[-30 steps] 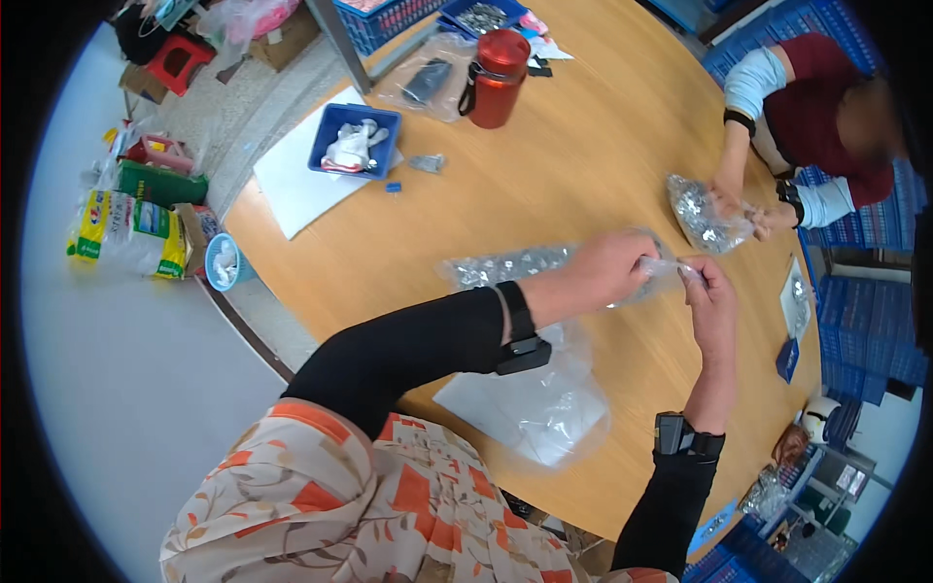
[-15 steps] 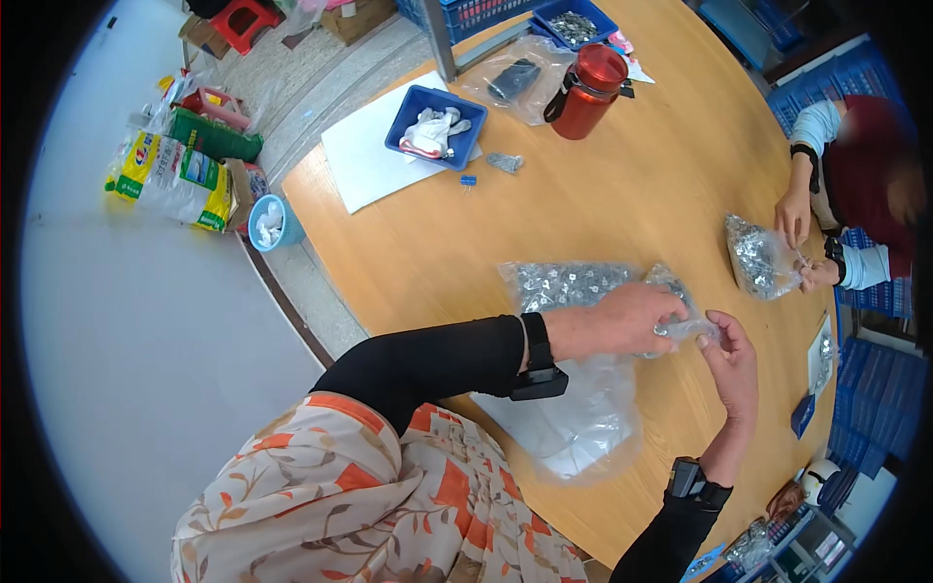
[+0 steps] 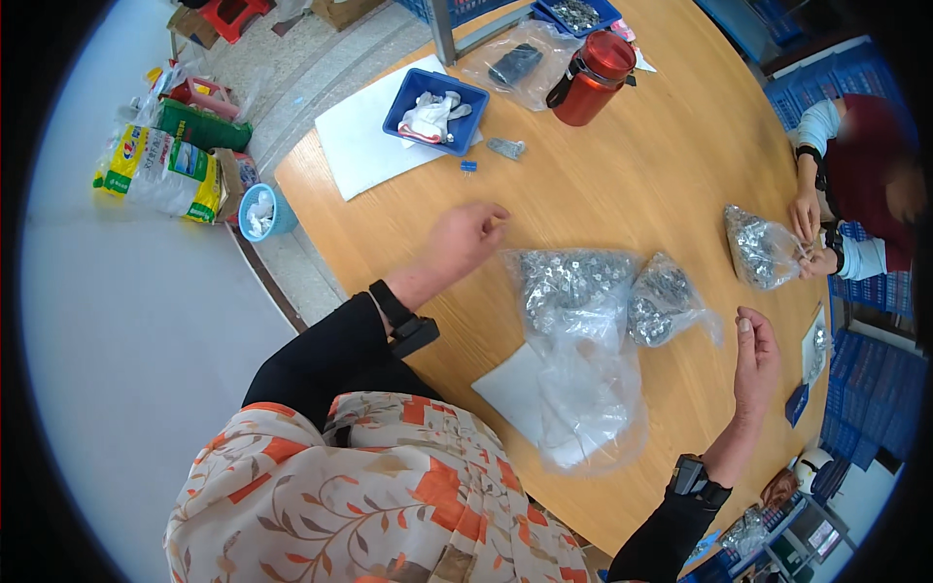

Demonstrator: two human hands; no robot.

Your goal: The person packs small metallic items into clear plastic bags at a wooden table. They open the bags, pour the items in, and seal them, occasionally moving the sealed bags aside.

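Note:
My left hand (image 3: 465, 239) hovers over the table, left of the bags, slightly blurred. Its fingers are curled in; whether anything small is between them is hidden. My right hand (image 3: 757, 361) is raised at the right with its fingers stretched upward and nothing in it. Beside it lies a small clear plastic bag (image 3: 663, 303) of small metal parts, its loose neck pointing toward my right hand. Left of that lies a larger clear bag (image 3: 575, 287) of similar metal pieces, its slack plastic (image 3: 588, 418) spread toward me, partly over a white sheet (image 3: 512, 387).
A blue tray (image 3: 478, 97) with white gloves sits on white board (image 3: 342, 146). A red flask (image 3: 591, 83) and blue parts bin (image 3: 573, 14) stand farther back. At the right, a co-worker's hands (image 3: 809, 233) hold another bag of metal parts (image 3: 758, 248). A basket (image 3: 282, 214) stands on the floor.
Both hands have let go of the small bag's neck. My left hand has swung left and away from the bags; my right hand has drawn slightly right. The small bag now lies alone.

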